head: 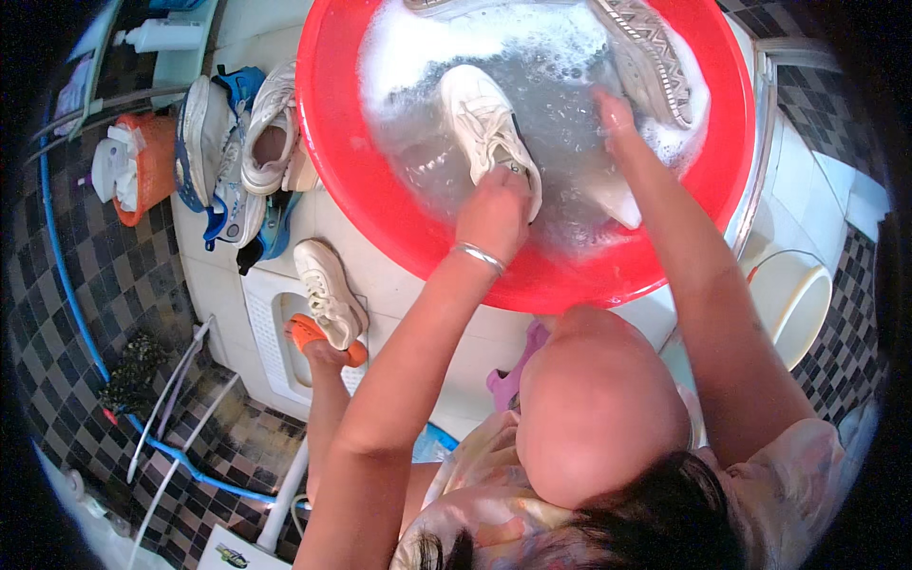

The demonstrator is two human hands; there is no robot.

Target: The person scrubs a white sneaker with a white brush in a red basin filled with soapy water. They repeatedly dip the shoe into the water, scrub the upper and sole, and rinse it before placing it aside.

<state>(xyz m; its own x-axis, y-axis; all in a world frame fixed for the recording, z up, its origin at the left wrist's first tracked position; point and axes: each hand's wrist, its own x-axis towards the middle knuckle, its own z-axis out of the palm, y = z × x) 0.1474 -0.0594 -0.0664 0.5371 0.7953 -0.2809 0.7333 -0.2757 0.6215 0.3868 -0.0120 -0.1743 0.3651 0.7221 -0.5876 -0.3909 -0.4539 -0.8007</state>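
Observation:
A large red basin [338, 178] of grey, foamy water [548, 107] stands before me. Gripped at its heel opening by my left hand [495, 210] is a white lace-up sneaker [479, 107], its toe pointing away from me. My right hand [614, 121] is in the water beside a beige shoe with a zigzag pattern [645, 64]; blur and water hide its fingers, so I cannot tell whether it holds anything. A pale, partly sunken object [623, 203] lies below my right wrist. Another shoe [426, 6] is cut off at the top edge.
Several sneakers [267, 149] are heaped on the tiles left of the basin. Closer in, a cream sneaker [324, 285] rests by an orange clog [306, 331] at a squat toilet [274, 349]. An orange bin [153, 164], a blue hose [68, 271] and a cream bucket [805, 313] stand around.

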